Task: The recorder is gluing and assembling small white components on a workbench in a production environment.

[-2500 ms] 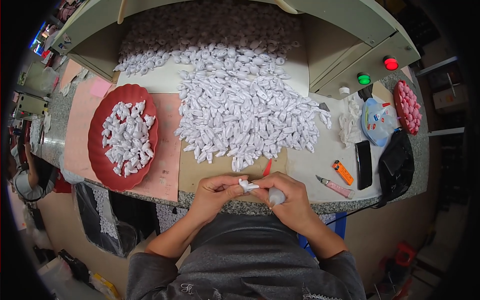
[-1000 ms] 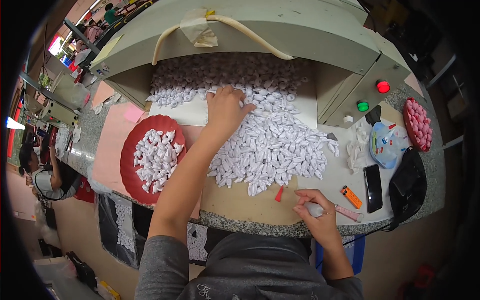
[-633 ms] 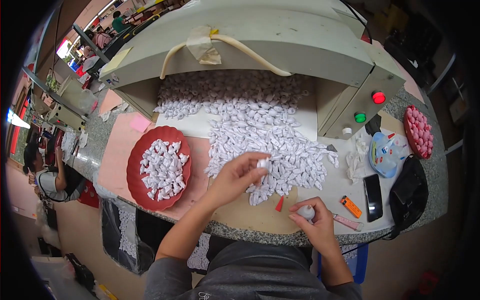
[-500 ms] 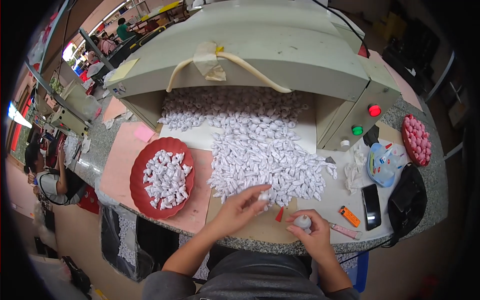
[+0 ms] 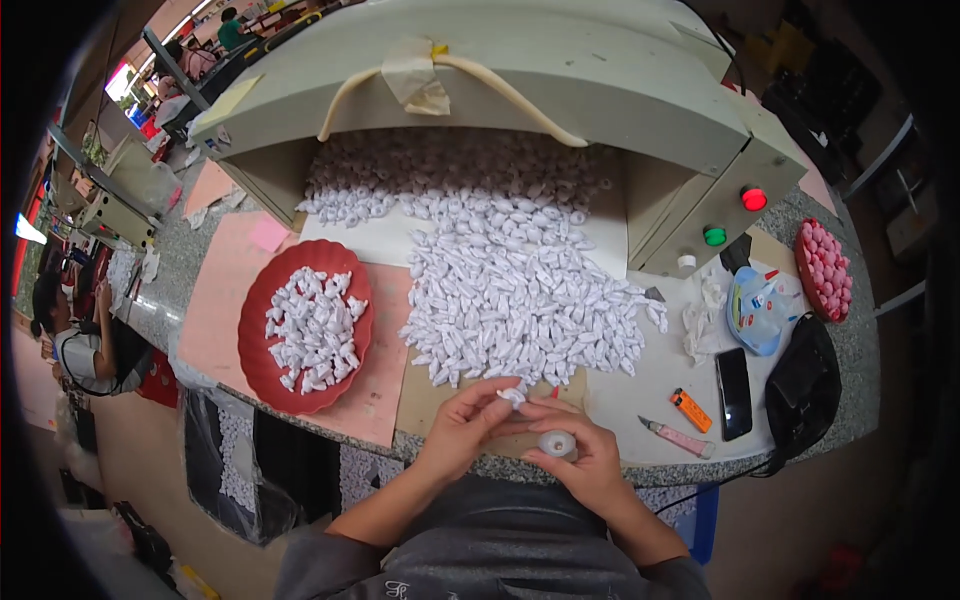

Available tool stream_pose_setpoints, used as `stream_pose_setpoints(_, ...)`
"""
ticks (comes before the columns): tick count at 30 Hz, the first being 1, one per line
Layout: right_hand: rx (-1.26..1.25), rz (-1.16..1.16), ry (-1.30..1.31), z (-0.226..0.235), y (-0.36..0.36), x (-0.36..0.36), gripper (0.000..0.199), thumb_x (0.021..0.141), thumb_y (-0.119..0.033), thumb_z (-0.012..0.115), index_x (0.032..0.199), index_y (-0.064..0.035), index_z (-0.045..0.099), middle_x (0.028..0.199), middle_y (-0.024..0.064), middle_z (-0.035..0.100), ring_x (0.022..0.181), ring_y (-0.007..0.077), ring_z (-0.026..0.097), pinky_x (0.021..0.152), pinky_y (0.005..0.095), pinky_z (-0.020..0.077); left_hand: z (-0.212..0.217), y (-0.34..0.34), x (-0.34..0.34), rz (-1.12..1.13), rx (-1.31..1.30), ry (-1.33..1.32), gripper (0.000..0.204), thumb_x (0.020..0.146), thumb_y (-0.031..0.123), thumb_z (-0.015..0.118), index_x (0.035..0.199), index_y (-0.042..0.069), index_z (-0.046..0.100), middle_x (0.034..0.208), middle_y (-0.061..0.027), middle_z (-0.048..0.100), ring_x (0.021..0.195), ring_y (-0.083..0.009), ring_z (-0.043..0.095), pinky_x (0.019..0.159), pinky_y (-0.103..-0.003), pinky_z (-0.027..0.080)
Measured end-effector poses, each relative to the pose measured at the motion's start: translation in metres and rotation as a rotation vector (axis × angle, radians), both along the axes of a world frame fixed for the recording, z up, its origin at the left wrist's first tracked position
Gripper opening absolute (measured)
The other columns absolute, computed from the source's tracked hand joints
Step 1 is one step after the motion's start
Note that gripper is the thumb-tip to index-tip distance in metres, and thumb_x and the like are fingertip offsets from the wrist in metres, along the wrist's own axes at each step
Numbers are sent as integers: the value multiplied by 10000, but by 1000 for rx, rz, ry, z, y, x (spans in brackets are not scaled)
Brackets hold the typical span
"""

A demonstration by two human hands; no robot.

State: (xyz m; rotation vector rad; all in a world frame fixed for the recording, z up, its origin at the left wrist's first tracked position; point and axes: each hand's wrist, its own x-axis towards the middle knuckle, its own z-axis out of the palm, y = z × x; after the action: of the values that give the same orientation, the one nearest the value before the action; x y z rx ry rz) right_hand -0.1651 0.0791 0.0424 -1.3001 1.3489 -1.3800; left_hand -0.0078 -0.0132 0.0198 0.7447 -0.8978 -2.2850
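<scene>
Just one view here, a fisheye cam on the person's head, looking steeply down and a bit forward. Both hands sit close at the lower middle, forearms coming in from the bottom edge. The speckled grey stone surface curves across the middle, straight edges bending toward the rim. Further up, the cream boxy metal machine housing fills the top, and the corners are black. Far left shows a slice of the workshop beyond.

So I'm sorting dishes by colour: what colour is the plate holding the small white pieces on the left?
Red; the plate shows clearly in the head view.
</scene>
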Motion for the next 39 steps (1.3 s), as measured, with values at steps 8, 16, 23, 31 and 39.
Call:
stream_pose_setpoints(8,129,-115,2,3,18,-11,359,846,-176,614,1119,-6,454,935,87,559,796,126,544,712,256,448,-22,0,14,6,129,267,329,939,126,467,1257,48,438,1087,-85,549,997,-200,570,908,-415,483)
stream_pose_setpoints(16,-145,-247,-42,-7,18,-9,361,779,-201,710,1007,-6,509,911,95,561,749,137,519,666,256,422,-22,9,19,-16,336,295,317,943,217,463,1225,72,466,1050,-77,570,950,-182,592,829,-361,517)
stream_pose_setpoints(23,-205,-269,301,-1,10,-6,391,794,-321,686,940,-5,509,830,88,537,704,170,501,616,279,406,-25,9,18,-21,389,283,348,954,254,438,1256,82,454,1012,-59,584,918,-145,584,832,-354,509)
stream_pose_setpoints(31,-241,-239,412,-3,7,-4,335,771,-228,710,947,-9,526,832,110,569,695,193,513,602,278,420,-27,11,19,-35,365,286,337,952,244,444,1247,82,476,1032,-70,589,919,-140,578,842,-360,504)
stream_pose_setpoints(39,-243,-232,426,-1,7,-4,345,763,-224,718,950,-4,529,829,116,572,688,193,515,596,282,419,-21,12,17,-9,364,250,323,951,233,444,1226,65,470,989,-74,579,888,-148,575,804,-337,524)
